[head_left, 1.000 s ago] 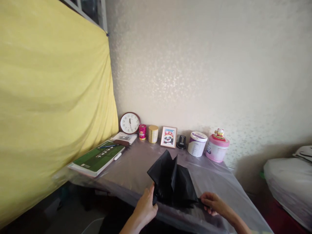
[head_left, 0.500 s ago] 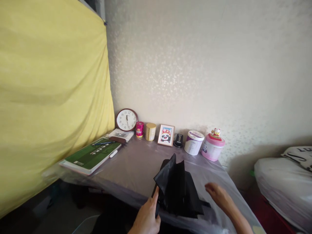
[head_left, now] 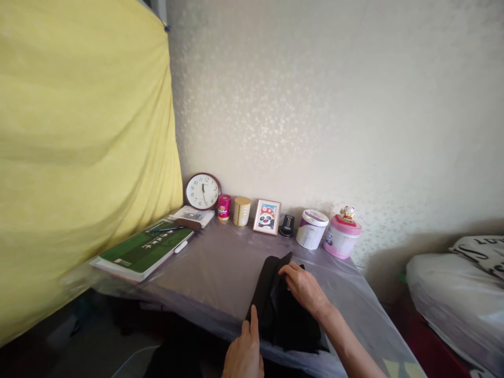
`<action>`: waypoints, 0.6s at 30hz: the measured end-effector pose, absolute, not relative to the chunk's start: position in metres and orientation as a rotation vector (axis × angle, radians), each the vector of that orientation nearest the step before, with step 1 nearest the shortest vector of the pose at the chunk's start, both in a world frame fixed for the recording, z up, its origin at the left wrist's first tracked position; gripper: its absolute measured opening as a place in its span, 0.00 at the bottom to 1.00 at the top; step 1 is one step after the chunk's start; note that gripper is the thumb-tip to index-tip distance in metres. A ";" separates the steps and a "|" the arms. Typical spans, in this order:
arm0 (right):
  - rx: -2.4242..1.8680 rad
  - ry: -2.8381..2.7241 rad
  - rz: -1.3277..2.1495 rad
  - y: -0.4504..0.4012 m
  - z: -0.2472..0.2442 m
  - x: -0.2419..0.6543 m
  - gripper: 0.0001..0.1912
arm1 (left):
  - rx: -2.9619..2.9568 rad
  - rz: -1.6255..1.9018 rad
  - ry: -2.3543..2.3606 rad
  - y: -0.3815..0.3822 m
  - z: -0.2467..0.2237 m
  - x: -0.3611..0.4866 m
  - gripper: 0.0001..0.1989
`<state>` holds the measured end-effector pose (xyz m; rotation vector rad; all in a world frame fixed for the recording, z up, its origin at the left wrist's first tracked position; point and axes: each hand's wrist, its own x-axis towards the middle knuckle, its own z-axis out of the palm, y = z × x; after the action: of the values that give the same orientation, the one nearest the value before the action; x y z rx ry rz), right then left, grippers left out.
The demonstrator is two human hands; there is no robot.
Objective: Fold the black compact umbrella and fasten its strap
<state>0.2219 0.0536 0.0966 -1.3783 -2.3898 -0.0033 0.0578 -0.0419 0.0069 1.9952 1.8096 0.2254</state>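
1. Head view, the main item: a black fabric bundle is being held at the near edge of a plastic-covered worktop, in front of the person.
2. Head view, the hands: they are being kept apart from each other, both on the bundle. Its near left side is being touched by the left hand, index finger extended; whether that hand is clamped on anything cannot be told. A raised flap near the far end is being pinched by the right hand.
3. Head view, the state of the fabric: judging by its shape, it is being only partly gathered. One long, smooth section is lying along the left side, while loose, uneven folds are spreading on the right. No fastened strap is being shown around it.
4. Head view, the surroundings: a green book is lying to the left; a clock and a picture frame are being propped towards the back.
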 end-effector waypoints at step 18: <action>-1.216 -2.133 0.256 0.095 0.010 0.169 0.11 | 2.000 0.249 1.850 -0.041 -0.008 0.058 0.31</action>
<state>0.1687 0.0948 0.0103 -1.2156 -2.1329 0.2559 0.0584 -0.0410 -0.0080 2.0003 1.8495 0.2493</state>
